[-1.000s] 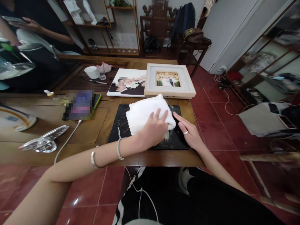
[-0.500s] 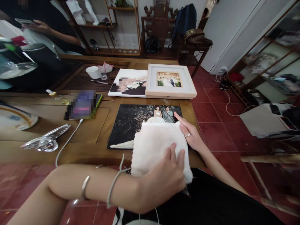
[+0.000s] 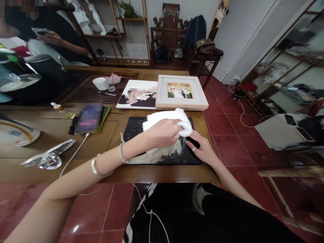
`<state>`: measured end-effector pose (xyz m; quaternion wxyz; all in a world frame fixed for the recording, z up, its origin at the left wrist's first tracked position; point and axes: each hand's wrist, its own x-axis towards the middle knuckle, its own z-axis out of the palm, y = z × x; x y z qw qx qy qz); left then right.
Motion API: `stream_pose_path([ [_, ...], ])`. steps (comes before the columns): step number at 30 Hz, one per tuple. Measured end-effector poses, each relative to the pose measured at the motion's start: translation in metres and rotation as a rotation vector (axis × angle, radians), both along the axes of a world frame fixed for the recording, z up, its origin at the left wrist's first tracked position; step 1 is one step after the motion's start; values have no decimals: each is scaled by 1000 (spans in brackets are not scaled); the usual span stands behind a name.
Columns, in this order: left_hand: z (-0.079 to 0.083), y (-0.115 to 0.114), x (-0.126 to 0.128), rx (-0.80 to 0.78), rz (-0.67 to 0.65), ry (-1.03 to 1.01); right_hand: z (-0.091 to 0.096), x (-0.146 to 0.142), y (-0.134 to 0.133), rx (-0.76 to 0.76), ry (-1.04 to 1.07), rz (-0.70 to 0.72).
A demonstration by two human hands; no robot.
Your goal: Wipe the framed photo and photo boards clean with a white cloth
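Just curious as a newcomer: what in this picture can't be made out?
Head view:
The dark photo print: its middle is covered by the white cloth and the left hand gripping it.
Its right edge lies under the right hand.
The phone: screen blurred out.
The unframed print: one patch blurred.
Picture in the white frame: too small for detail.

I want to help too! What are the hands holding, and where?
The left hand clutches the cloth from on top; the right hand only presses the photo.
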<state>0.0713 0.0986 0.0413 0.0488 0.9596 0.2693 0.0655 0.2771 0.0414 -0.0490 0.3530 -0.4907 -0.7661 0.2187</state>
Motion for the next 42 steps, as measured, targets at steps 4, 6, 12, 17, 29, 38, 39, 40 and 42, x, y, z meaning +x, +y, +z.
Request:
stream_pose_path([
  [4, -7, 28, 30, -99, -208, -126, -2, 1, 0, 2, -38, -41],
  [6, -12, 34, 35, -101, -188, -123, -3, 1, 0, -1, -32, -36],
  [12, -20, 29, 0, -80, -46, -71, -1, 0, 0, -8, 26, 3],
  [17, -18, 21, -58, -63, 52, 0, 1, 0, 0, -17, 32, 18],
  [29, -48, 21, -133, 66, 140, 14, 1, 1, 0, -17, 26, 7],
  [38, -24, -94, -123, -84, 184, 121, 2, -1, -1, -12, 16, 10],
  [39, -22, -108, -124, -112, 150, 95, 1, -1, -1, -10, 18, 12],
  [40, -20, -119, -124, -134, 125, 71, 1, -1, 0, -8, 20, 13],
  [42, -17, -128, -126, -158, 100, 29, 1, 0, 0, -6, 20, 13],
])
